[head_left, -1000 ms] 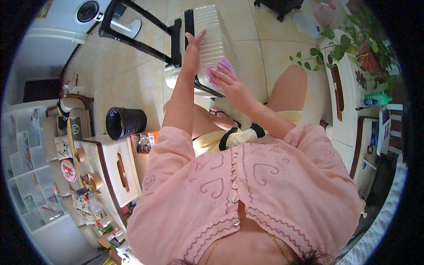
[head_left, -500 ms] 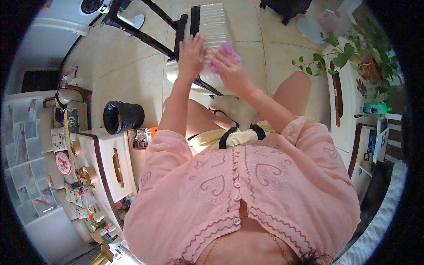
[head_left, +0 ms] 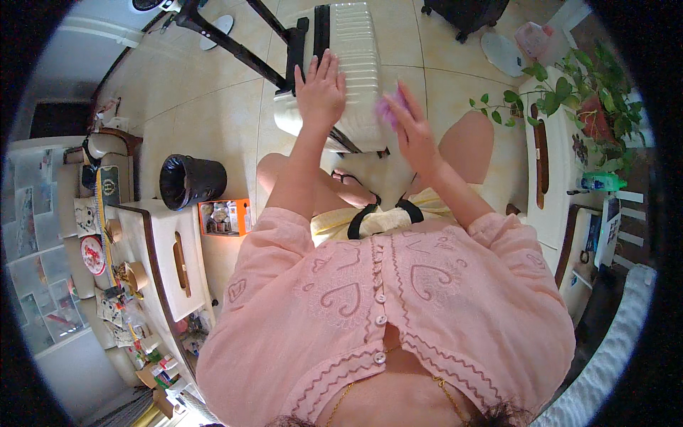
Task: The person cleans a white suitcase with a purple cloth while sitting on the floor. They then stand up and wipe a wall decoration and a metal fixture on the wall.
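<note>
Landmark: the pale ribbed suitcase [head_left: 356, 64], sitting in front of your knees on the tiled floor. Your left hand [head_left: 321, 96] is spread flat against its near half, fingers reaching the black strip, gripping nothing. Your right hand [head_left: 416, 135], just right of the suitcase, has its fingers closed on a bunched purple cloth [head_left: 389, 114].

Step looks like wiping down the shell, your left steadying it and your right working the cloth. More wiping would call for you to press the cloth onto the ribs while your left keeps the case from rolling.

Hard to make out: the cloth is blurred, so you can't tell if it touches the suitcase's right edge or hangs just off it. Your left palm and wrist cover part of the shell. The black pull handle [head_left: 238, 51], left of the suitcase, runs out at the top edge, as does the fan [head_left: 219, 32] beyond it. A dark wheeled piece [head_left: 466, 14], right of the suitcase, is cropped too; can't say what.
</note>
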